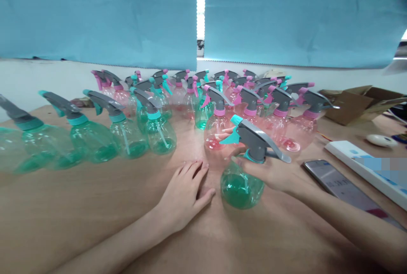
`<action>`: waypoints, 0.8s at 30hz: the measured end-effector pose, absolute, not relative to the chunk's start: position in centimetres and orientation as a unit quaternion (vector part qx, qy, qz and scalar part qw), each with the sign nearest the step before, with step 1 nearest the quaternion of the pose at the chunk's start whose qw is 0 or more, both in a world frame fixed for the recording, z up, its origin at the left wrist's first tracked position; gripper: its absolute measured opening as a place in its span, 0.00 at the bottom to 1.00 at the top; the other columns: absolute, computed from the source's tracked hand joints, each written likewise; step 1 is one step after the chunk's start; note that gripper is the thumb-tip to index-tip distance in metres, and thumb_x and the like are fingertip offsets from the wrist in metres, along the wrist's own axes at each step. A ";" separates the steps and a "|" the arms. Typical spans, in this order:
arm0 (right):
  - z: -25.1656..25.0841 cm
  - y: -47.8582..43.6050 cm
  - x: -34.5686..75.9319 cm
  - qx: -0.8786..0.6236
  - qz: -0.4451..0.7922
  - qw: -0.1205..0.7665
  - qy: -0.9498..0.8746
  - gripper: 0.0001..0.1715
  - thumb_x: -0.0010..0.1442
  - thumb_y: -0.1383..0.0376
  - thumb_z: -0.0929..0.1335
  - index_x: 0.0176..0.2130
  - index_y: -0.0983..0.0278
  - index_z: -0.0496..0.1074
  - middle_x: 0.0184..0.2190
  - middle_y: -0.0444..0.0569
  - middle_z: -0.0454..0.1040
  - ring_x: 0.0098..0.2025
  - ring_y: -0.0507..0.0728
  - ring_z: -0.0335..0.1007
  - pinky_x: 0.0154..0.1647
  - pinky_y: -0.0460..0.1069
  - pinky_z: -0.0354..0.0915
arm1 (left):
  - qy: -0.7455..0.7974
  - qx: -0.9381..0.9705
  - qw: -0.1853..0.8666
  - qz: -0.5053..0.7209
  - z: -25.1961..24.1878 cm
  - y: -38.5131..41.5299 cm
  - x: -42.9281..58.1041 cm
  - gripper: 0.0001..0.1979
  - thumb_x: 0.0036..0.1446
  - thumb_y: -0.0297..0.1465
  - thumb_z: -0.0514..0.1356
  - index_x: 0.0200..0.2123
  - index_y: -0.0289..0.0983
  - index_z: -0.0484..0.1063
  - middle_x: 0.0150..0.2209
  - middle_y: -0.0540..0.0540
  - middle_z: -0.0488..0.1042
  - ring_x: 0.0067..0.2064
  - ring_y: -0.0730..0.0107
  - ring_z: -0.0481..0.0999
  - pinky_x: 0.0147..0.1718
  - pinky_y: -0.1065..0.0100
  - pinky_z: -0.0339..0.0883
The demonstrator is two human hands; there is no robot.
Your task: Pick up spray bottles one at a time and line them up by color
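Observation:
My left hand point(182, 193) lies palm down on the table, fingers stretched out and holding nothing. To its right, my right hand point(273, 174) is around the neck of a green spray bottle point(242, 187) with a grey and turquoise trigger head. The thumb crosses just below the collar, while other fingers reach out behind the head. The bottle is close to upright, its trigger pointing left; I cannot tell whether its base touches the table. Just beyond those fingers stands a pink spray bottle point(218, 127), the nearest of a pink row.
Several green spray bottles point(129, 138) line the left side, with mixed pink and green ones behind. At right are a phone point(337, 180), a white power strip point(359, 168), a white mouse point(380, 140) and an open cardboard box point(352, 106). Blue curtains point(95, 15) hang at the back.

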State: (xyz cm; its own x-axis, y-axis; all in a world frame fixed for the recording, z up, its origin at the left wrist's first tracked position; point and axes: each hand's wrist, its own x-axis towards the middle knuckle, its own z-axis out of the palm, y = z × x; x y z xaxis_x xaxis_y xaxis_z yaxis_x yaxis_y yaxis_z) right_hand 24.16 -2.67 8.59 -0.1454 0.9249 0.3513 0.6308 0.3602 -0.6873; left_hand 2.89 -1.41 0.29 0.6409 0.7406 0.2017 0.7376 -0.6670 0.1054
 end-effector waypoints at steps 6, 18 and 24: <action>8.8 -2.7 24.1 -0.520 0.227 0.377 -0.732 0.06 0.48 0.63 0.63 0.26 0.59 0.70 0.27 0.46 0.78 0.31 0.58 0.77 0.34 0.53 0.73 | 0.409 0.905 0.014 0.118 0.4 -1.4 2.9 0.25 0.63 0.41 0.53 0.59 0.33 0.62 0.60 0.35 0.64 0.60 0.48 0.63 0.54 0.49 0.60; 9.4 -3.1 23.8 -0.512 0.237 0.409 -0.718 0.09 0.45 0.64 0.63 0.25 0.58 0.73 0.25 0.46 0.78 0.30 0.59 0.78 0.32 0.53 0.74 | 0.414 0.905 0.013 0.100 0.5 -1.4 2.9 0.27 0.63 0.41 0.54 0.60 0.31 0.62 0.61 0.35 0.63 0.61 0.48 0.61 0.56 0.49 0.58; 8.9 -3.0 23.9 -0.511 0.219 0.405 -0.726 0.09 0.49 0.64 0.64 0.30 0.58 0.74 0.29 0.46 0.79 0.33 0.60 0.78 0.33 0.53 0.74 | 0.413 0.904 0.014 0.110 0.5 -1.4 2.9 0.26 0.63 0.41 0.54 0.59 0.33 0.62 0.61 0.35 0.63 0.61 0.49 0.62 0.55 0.50 0.59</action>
